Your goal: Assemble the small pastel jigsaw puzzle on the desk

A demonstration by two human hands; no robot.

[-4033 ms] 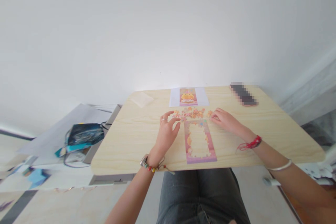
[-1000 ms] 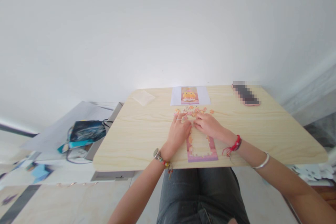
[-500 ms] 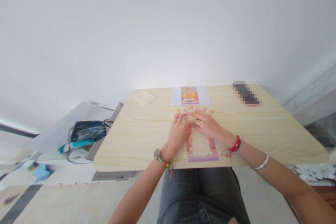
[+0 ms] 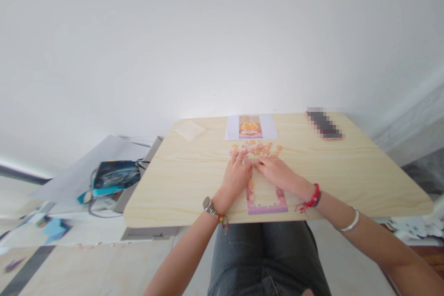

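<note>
A partly assembled jigsaw puzzle [image 4: 267, 209] lies near the table's front edge, its pink-purple border joined around a bare middle. My left hand [image 4: 237, 176] rests over its upper left corner, fingers apart and bent onto the surface. Beside it, my right hand [image 4: 277, 175] is closed in a pinch at the upper edge, on what looks like a puzzle piece mostly covered by the fingertips. Just beyond both hands, several loose puzzle pieces [image 4: 262, 149] lie in a heap of orange and pink.
Behind the pieces lies a white sheet with a printed picture [image 4: 250, 127] of an orange figure. A blurred-out phone [image 4: 325, 125] is at the back right of the wooden table [image 4: 364, 185]. A pale square packet [image 4: 189, 129] lies back left; a dark bag [image 4: 117, 174] sits lower left.
My right hand has shifted slightly down and toward me, its fingertips still at the puzzle's upper edge. The left hand has barely moved.
</note>
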